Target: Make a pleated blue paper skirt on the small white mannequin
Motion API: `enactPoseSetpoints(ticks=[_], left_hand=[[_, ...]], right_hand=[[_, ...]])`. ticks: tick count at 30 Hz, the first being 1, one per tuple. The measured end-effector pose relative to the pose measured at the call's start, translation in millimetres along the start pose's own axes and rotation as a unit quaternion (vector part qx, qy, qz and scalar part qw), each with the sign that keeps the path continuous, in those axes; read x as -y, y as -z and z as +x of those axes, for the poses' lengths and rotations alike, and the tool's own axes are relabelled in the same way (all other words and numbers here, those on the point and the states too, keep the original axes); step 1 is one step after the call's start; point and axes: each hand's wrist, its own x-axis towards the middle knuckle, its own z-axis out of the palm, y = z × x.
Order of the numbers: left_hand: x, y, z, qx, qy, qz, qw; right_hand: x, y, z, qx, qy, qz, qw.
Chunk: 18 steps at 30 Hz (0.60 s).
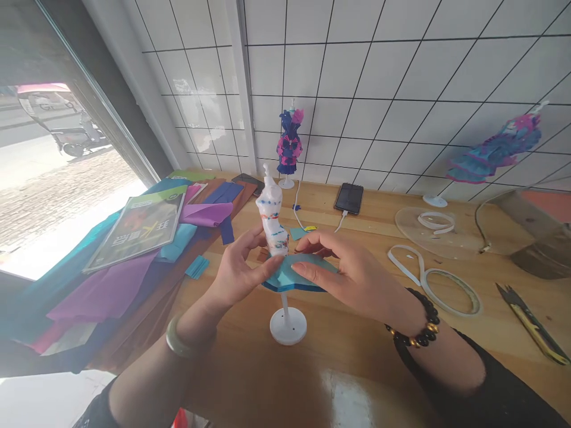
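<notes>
Table: a glossy wooden top across the lower frame; through my head view I see the work standing near the middle.
Coloured sheets: heaped at the left of the frame, mostly purple, blue and brown, with a booklet on top.
Right hand: reaches in from the lower right, thumb lying on teal paper; I see thumb and forefinger apart at their tips, the other fingers partly hidden.
Left hand: comes from the lower left, clasped round the doll form, thumb in front, fingers partly behind.
Doll form: mid-frame on a thin stem. I judge it could tip if one hand pushes harder, as its round base looks small. It is white and slim, with patchy red and blue marks.
Paper skirt: centre of the frame, about the form's lower end, between my hands. I think hard thumb pressure could crease it. It looks pale teal above, darker blue along the rim, flaring toward the right.
Snips: right edge, blade tips apart.
Phone: right of upper centre, cable attached.
</notes>
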Motion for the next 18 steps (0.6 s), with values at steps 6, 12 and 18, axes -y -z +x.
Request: enactPoseSetpoints(ticks=[6, 12, 18], left_hand=[[-2.7, 0.2, 5.0, 0.011, 0.107, -0.029, 0.994], [-2.7, -0.2, 6.2, 0.027, 0.169, -0.063, 0.983], [-6.2, -1.1, 6.2, 0.043, 0.187, -0.066, 0.979]], right_hand=[[0.5, -4.3, -4.0, 0.008, 0.185, -0.130, 0.974], [-6.9, -26.9, -0.6, -0.061, 0.276, -0.304, 0.910], [-5.5, -29.0, 0.5, -0.136, 0.338, -0.362, 0.858]])
